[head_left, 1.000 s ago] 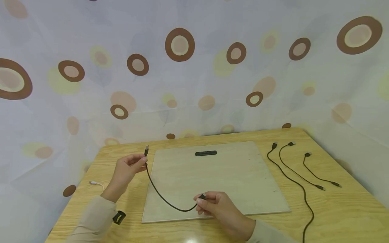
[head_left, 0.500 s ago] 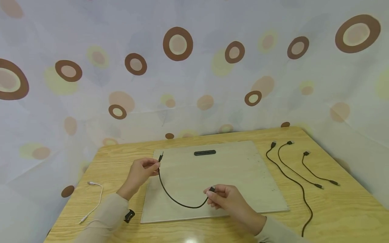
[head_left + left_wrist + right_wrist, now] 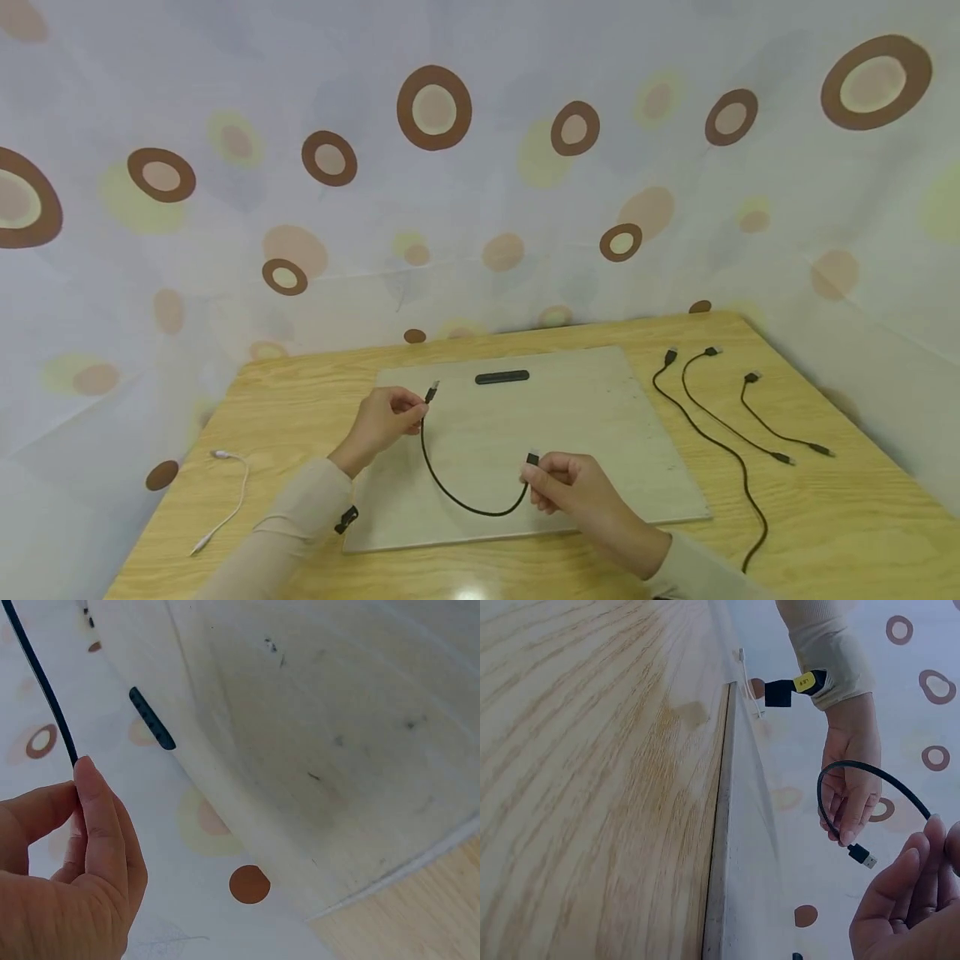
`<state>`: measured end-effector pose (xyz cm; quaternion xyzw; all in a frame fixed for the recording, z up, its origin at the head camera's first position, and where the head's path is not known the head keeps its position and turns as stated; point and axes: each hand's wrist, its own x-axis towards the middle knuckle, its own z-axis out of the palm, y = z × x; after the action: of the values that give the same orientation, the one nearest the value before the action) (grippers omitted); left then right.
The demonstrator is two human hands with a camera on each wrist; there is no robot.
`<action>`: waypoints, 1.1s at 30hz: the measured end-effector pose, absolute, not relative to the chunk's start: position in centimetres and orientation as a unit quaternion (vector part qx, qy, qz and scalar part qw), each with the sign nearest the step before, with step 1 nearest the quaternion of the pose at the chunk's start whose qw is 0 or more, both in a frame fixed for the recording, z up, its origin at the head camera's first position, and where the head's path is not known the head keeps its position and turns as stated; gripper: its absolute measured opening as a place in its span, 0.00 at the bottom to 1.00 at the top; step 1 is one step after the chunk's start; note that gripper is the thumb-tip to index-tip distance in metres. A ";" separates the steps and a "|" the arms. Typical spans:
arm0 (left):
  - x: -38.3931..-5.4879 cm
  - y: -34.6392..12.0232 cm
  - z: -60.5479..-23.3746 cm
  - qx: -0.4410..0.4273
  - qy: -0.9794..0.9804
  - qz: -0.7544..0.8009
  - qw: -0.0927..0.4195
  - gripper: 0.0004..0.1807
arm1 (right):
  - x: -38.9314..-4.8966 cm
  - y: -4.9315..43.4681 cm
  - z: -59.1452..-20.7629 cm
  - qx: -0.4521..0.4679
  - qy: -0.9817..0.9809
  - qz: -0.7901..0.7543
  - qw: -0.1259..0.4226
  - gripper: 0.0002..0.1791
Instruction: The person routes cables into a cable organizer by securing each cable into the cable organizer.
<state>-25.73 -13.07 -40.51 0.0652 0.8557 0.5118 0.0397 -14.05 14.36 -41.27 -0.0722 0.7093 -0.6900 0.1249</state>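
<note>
A short black USB cable [image 3: 487, 514] hangs in a U between both hands, over the pale board [image 3: 570, 417]. My left hand [image 3: 382, 421] pinches it just below one plug [image 3: 431, 391], which points up. The right hand [image 3: 581, 492] holds the other end, its plug [image 3: 532, 457] upright above the thumb. In the left wrist view, thumb and fingertips of the left hand [image 3: 90, 855] meet on the cord [image 3: 46, 690]. From the right wrist, a metal-tipped USB plug [image 3: 862, 856] sticks out past the left fingers.
Several black cables lie to the right of the board, a long one [image 3: 670, 357] nearest it. A white cable [image 3: 244, 483] lies on the wooden table [image 3: 300, 387] at left. A black bar [image 3: 502, 377] sits near the board's far edge. Behind hangs a patterned curtain [image 3: 480, 183].
Both hands have moved right with the cable, the left hand farther, so the ends are closer together. The right-hand plug has turned more upright. The white cable at left has come into full view.
</note>
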 end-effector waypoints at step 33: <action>-31.6 -6.0 -42.0 0.083 0.867 0.490 0.007 0.06 | -14.5 16.3 -41.9 0.001 0.706 -0.697 0.125 0.12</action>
<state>-31.56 -5.99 -41.96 0.0829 0.8675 0.4904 0.0073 -14.52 16.29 -41.93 0.0010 0.7063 -0.6968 0.1253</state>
